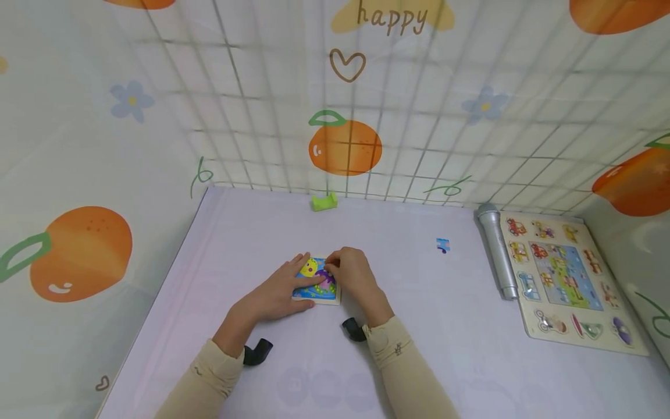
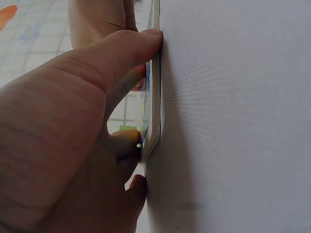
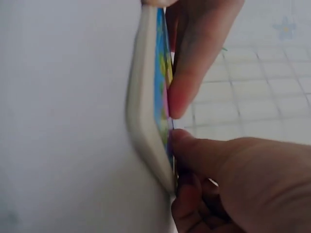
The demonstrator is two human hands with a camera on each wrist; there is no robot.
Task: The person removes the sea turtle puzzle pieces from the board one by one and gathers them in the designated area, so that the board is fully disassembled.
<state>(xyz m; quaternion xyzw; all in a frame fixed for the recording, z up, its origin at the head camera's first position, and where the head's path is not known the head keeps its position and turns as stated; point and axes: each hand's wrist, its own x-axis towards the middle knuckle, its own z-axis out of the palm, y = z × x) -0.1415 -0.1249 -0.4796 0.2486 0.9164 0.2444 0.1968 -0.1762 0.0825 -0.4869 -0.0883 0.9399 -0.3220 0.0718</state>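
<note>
On the left, a pale cloth [image 1: 78, 157] printed with oranges hangs like a wall, and it runs on across the back, where a wire grid [image 1: 251, 105] shows through. A beige sleeve [image 1: 206, 372] covers the left arm, and a black bent part [image 1: 259, 352] juts out beside its cuff. The left hand [image 1: 274, 295] lies palm down with its fingers spread wide. Its thumb rests along the near edge of a small picture puzzle [image 1: 325, 287], the forefinger lies straight across the picture, and the other fingertips touch around the left side.

The puzzle lies flat on the white table [image 1: 246, 227], in front of the person. It has a pale rim and a bright picture with blue, yellow, purple and pink in it. Behind it, near the back cloth, stands a small green block [image 1: 324, 202].

The right hand [image 1: 356, 276] has its fingers curled, thumb and forefinger pinching narrowly at the puzzle's far right corner; whether they grip a loose or a seated piece is hard to say. Another black part [image 1: 353, 330] sits beside the right cuff.

Farther right, well apart, lies one loose puzzle piece [image 1: 442, 245]. Then comes a silver microphone [image 1: 497, 250], just beside a large picture board [image 1: 536, 317] showing vehicles.
</note>
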